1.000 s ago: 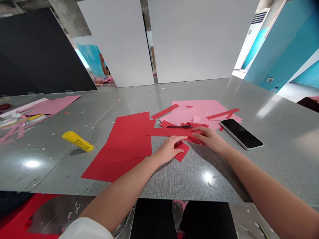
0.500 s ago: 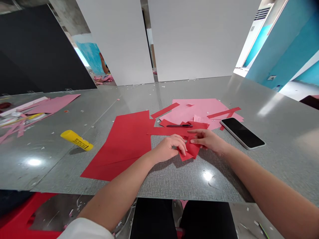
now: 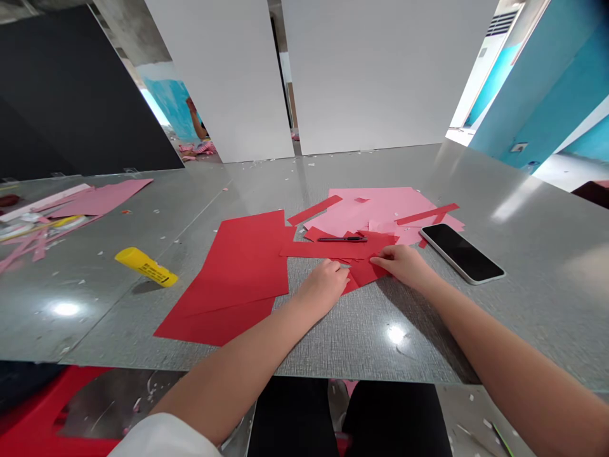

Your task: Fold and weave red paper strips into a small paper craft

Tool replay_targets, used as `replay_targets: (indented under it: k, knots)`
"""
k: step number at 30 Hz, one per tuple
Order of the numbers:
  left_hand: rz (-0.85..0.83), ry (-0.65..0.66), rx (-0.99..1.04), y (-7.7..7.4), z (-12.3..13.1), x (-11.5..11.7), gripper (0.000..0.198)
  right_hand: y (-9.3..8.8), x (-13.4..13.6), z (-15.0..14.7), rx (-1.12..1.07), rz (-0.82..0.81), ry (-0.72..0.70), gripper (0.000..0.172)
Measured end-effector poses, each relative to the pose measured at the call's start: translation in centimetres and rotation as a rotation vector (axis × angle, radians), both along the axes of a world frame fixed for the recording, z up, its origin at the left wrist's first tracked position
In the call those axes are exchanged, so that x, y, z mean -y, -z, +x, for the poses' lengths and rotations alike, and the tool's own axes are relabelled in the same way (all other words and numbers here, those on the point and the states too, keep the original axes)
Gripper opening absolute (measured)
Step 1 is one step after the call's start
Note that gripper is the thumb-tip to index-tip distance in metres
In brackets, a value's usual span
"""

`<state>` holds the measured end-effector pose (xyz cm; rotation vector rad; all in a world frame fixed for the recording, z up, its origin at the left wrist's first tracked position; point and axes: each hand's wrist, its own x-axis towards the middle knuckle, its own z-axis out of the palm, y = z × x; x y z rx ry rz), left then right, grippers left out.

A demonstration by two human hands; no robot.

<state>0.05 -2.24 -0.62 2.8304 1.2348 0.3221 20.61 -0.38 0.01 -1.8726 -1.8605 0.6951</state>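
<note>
Grey textured tabletop [image 3: 333, 330] across the whole view, glossy, flecked with paper crumbs; white boards [image 3: 380, 76] and black board [image 3: 71, 108] propped along the far edge, another person's arm [image 3: 195, 120] glimpsed in the gap between them.

Large red sheets [image 3: 238, 273] fanned out left of centre, overlapping. Pink sheets [image 3: 380, 212] farther back, right of centre. Pink scraps [image 3: 95, 200] well apart at far left.

Phone [image 3: 461, 252] face up, just beside the right wrist on its outer side. Yellow glue stick [image 3: 145, 266] lying alone, left of the red sheets. Red strip [image 3: 323, 249] running left-right just beyond both hands, black pen [image 3: 341, 239] lying along it.

Small red piece [image 3: 364, 271] flat on the table between the hands, long axis near-left to far-right.
- Left hand [image 3: 323, 289]: at the piece's near-left corner, fingers curled under, tips hidden; pinching or only pressing, cannot tell.
- Right hand [image 3: 404, 265]: fingers stretched out flat on the far-right end, pressing down, gripping nothing.
- Both touching; right covering more.

Room: bare tabletop toward the near edge, well clear. Crowded beyond (strip, pen). Red sheets close on the left, phone on the right.
</note>
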Motion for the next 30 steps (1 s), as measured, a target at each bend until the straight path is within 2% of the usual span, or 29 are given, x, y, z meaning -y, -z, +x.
replay_targets:
  k: [5, 14, 20, 24, 30]
  knots:
    - [0.082, -0.072, -0.1, 0.6, 0.3, 0.4, 0.032, -0.2, 0.2, 0.2, 0.164, 0.044, -0.036, 0.029]
    - [0.091, -0.021, -0.2, 0.3, 0.5, 0.4, 0.034, -0.4, 1.9, -0.9, 0.395, 0.019, 0.0, 0.028]
    - [0.066, -0.002, -0.213, 0.1, 0.7, 0.4, 0.031, 0.1, 2.8, -1.2, 0.403, 0.085, 0.038, 0.03]
    - [0.048, 0.055, -0.249, 0.0, 0.9, 0.2, 0.03, 0.4, 2.8, -1.3, 0.413, 0.097, 0.043, 0.03]
    - [0.014, 0.055, -0.294, -0.4, 1.2, 0.1, 0.033, 0.6, 2.9, -1.2, 0.412, 0.118, 0.044, 0.029]
